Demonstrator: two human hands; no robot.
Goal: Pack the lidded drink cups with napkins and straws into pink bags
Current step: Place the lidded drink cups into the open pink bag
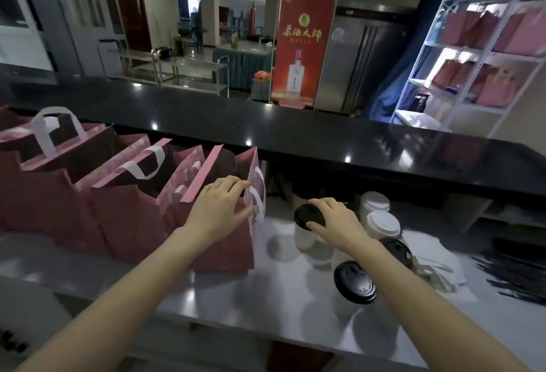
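Several pink paper bags stand in a row on the steel counter (280, 292). My left hand (220, 209) rests on the top edge of the rightmost pink bag (227, 247), fingers curled over its rim by the white handle. My right hand (334, 222) grips the black lid of a white cup (304, 232) from above, just right of that bag. More lidded cups stand near it: a black-lidded one (354, 283) in front, another black lid (396, 250) under my forearm, and two white-lidded cups (381, 224) behind.
A black raised counter ledge (325, 138) runs along the far side. Dark wrapped straws (520, 277) and pale napkins (434, 271) lie at the right. A white shelf rack (484, 55) holding more pink bags stands at the back right.
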